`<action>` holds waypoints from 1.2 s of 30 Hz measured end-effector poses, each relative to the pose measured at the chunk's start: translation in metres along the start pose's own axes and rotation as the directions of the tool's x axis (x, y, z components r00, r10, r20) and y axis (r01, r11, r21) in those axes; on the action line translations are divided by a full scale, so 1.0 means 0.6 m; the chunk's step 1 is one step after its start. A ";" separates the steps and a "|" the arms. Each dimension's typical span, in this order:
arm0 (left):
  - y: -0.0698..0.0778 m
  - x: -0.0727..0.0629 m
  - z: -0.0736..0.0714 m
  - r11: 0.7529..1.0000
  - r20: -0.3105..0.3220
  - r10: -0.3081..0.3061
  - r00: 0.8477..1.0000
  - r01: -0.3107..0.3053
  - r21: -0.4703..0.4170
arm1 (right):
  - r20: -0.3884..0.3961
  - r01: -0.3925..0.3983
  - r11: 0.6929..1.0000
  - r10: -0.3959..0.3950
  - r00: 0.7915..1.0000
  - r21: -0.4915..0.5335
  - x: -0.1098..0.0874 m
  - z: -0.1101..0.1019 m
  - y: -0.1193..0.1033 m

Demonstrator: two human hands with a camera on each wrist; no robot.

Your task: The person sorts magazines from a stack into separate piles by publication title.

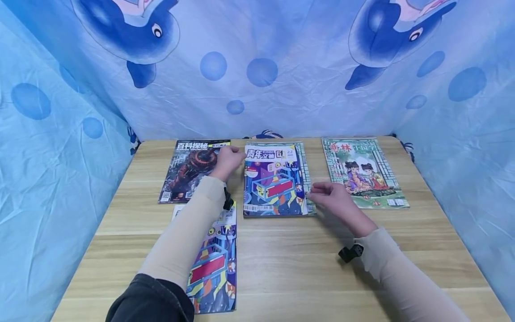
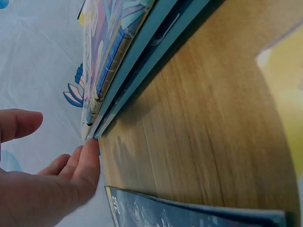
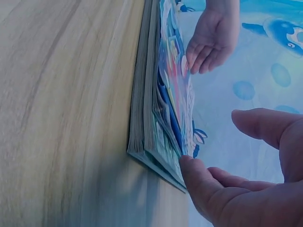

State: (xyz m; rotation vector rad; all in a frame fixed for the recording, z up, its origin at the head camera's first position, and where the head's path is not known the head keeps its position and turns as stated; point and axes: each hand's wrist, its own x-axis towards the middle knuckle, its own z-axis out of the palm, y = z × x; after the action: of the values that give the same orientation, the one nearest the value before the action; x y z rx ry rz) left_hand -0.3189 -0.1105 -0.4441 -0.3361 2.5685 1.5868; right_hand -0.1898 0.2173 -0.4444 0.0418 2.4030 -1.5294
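A stack of magazines lies in the middle of the table. On top is a purple magazine [image 1: 270, 181] with a white title band; green-bordered magazines [image 1: 306, 172] show beneath it along the right side. My left hand [image 1: 228, 162] is at the stack's upper left edge, its fingertips [image 2: 91, 150] right by the spine side. At the opposite edge, my right hand [image 1: 331, 198] has its fingertips [image 3: 188, 164] close to the page corners. Fingers on both hands are extended, thumbs held apart, and neither grips anything.
A dark magazine [image 1: 189, 172] lies left of the stack, partly behind my left hand. Nearer me, another purple magazine [image 1: 219, 268] is partly covered by my left forearm. A green magazine [image 1: 364, 172] with two cartoon figures lies right. Blue curtains [image 1: 257, 103] border the wooden table [image 1: 289, 268].
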 end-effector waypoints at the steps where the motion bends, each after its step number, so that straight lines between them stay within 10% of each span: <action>1: 0.001 0.002 0.001 1.000 0.010 -0.018 1.000 0.018 0.004 | 0.003 -0.014 1.000 0.014 1.000 -0.009 0.000 0.000 -0.001; 13: 0.001 0.022 0.013 0.986 0.050 -0.168 0.984 0.168 0.020 | 0.079 -0.078 0.997 0.079 0.994 -0.019 0.008 0.004 -0.016; 36: 0.003 0.030 0.025 0.983 0.026 -0.181 0.983 0.180 0.035 | 0.113 -0.070 0.997 0.073 0.991 -0.032 0.015 0.009 -0.014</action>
State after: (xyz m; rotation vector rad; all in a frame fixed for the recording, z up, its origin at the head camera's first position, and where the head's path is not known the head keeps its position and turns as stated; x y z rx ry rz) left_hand -0.3375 -0.0988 -0.4527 -0.5219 2.4596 1.4746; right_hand -0.1989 0.2074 -0.4414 0.0336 2.3080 -1.4267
